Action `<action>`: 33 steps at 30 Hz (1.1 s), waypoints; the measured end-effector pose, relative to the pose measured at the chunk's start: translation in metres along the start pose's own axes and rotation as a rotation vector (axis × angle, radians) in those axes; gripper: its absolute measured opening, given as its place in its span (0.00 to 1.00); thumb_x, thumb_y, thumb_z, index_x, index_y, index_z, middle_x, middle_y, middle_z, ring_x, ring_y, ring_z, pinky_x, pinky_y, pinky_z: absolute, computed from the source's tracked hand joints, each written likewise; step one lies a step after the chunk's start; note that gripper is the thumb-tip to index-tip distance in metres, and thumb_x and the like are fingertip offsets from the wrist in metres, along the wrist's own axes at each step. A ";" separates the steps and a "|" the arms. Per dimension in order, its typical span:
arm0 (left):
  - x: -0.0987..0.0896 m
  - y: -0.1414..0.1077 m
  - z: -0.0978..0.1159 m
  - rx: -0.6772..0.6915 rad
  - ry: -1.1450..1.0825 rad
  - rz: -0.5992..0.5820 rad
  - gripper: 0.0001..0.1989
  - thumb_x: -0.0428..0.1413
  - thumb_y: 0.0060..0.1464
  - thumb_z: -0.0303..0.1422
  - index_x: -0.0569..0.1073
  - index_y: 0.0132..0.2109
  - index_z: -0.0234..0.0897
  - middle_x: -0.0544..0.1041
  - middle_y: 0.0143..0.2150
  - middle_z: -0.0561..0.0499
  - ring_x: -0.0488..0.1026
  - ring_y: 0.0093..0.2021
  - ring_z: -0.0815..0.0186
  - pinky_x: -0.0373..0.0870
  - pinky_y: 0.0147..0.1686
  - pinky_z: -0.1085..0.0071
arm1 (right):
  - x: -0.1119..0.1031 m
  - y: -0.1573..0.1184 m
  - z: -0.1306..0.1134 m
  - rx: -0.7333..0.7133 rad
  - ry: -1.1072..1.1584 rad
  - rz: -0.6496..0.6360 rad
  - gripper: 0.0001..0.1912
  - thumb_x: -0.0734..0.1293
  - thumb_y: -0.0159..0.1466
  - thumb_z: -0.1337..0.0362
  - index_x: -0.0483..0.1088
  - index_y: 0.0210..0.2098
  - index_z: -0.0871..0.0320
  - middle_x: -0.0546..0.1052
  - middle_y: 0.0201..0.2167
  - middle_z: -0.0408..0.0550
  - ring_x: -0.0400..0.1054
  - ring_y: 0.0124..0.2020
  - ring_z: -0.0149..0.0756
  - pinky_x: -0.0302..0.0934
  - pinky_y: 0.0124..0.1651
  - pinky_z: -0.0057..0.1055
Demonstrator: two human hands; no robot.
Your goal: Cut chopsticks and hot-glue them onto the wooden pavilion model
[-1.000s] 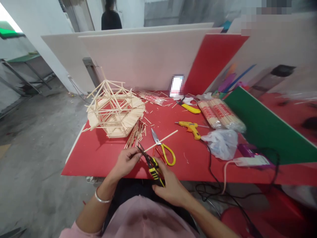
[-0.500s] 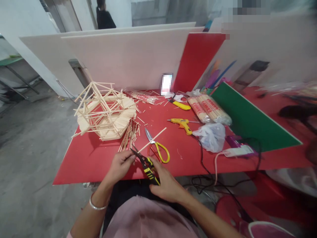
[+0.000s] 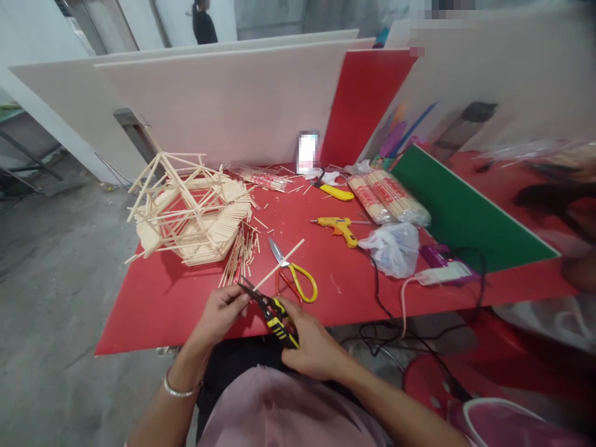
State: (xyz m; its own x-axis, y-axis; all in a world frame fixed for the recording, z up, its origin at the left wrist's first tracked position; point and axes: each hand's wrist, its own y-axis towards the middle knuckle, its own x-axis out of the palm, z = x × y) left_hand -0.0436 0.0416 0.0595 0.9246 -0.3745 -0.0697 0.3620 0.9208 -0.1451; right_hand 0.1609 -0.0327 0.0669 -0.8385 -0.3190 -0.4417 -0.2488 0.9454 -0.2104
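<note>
My left hand [image 3: 223,311] pinches the near end of a thin wooden stick [image 3: 291,253] over the table's front edge. My right hand [image 3: 307,338] is wrapped round black and yellow pliers [image 3: 279,326], whose jaws lie across the stick beside my left fingertips. The stick's far end points away to the right, above scissors [image 3: 305,282] with one yellow and one red handle. Left of them lies a pile of loose sticks [image 3: 239,254]. A model built of sticks [image 3: 190,214] stands at the table's left.
On the red table [image 3: 149,310] are a yellow glue gun [image 3: 339,228], a yellow-handled tool [image 3: 338,192], wrapped stick bundles [image 3: 391,195], a plastic bag [image 3: 395,248], a power strip [image 3: 444,273] and a green board [image 3: 475,217]. Cables hang off the front edge. A person [image 3: 203,25] is behind the boards.
The view has shifted slightly, so the table's items appear a little further left. The stick's far end has dipped slightly; both hands keep their hold.
</note>
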 end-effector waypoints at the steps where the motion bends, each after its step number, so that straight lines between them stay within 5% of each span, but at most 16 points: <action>1: 0.000 0.000 0.000 -0.001 -0.003 0.021 0.21 0.60 0.50 0.49 0.73 0.26 0.33 0.66 0.18 0.55 0.58 0.20 0.74 0.55 0.22 0.76 | 0.001 0.001 0.000 0.011 0.004 -0.008 0.41 0.64 0.44 0.71 0.61 0.60 0.57 0.74 0.48 0.51 0.69 0.45 0.42 0.63 0.50 0.38; 7: -0.003 -0.002 0.001 0.113 0.207 0.159 0.13 0.58 0.52 0.39 0.75 0.26 0.35 0.70 0.19 0.53 0.63 0.21 0.71 0.60 0.22 0.76 | 0.012 0.006 0.003 0.047 0.004 0.013 0.47 0.66 0.44 0.69 0.56 0.65 0.58 0.66 0.60 0.57 0.62 0.59 0.49 0.54 0.61 0.44; 15: -0.005 -0.006 0.006 0.346 0.417 0.253 0.09 0.56 0.53 0.31 0.78 0.27 0.37 0.77 0.24 0.51 0.71 0.24 0.67 0.66 0.27 0.74 | 0.018 0.009 -0.009 0.093 0.041 0.011 0.48 0.66 0.42 0.69 0.58 0.64 0.55 0.67 0.60 0.54 0.63 0.58 0.48 0.57 0.59 0.41; 20: -0.009 -0.004 0.005 0.385 0.447 0.288 0.08 0.56 0.53 0.30 0.80 0.30 0.37 0.79 0.26 0.50 0.72 0.24 0.67 0.67 0.27 0.74 | 0.021 0.014 -0.015 0.111 0.109 0.026 0.44 0.66 0.42 0.70 0.61 0.61 0.54 0.72 0.51 0.50 0.68 0.46 0.42 0.62 0.50 0.37; 27: -0.018 0.000 0.003 0.295 0.408 0.314 0.09 0.55 0.54 0.31 0.81 0.33 0.37 0.81 0.30 0.48 0.76 0.29 0.64 0.70 0.30 0.72 | 0.023 0.011 -0.010 0.119 0.279 -0.008 0.44 0.67 0.46 0.69 0.59 0.63 0.53 0.71 0.52 0.49 0.66 0.47 0.42 0.61 0.49 0.36; 30: -0.023 0.004 0.001 0.244 0.310 0.331 0.07 0.58 0.52 0.32 0.81 0.33 0.38 0.82 0.32 0.48 0.78 0.31 0.62 0.72 0.33 0.71 | 0.024 0.007 -0.003 0.150 0.452 -0.052 0.39 0.67 0.46 0.69 0.63 0.59 0.54 0.73 0.40 0.43 0.65 0.38 0.36 0.60 0.38 0.30; 33: -0.026 0.009 -0.005 0.133 0.073 0.216 0.07 0.61 0.51 0.35 0.80 0.32 0.37 0.77 0.23 0.51 0.72 0.23 0.68 0.70 0.26 0.72 | 0.027 0.006 0.006 0.274 0.717 -0.169 0.34 0.69 0.43 0.68 0.68 0.52 0.56 0.68 0.28 0.38 0.60 0.27 0.28 0.52 0.28 0.25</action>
State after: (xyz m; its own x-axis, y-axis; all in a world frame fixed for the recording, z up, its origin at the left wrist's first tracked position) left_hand -0.0649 0.0588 0.0549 0.9729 -0.1701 -0.1565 0.1740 0.9847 0.0116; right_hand 0.1393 -0.0361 0.0482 -0.9313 -0.2483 0.2666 -0.3509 0.8080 -0.4733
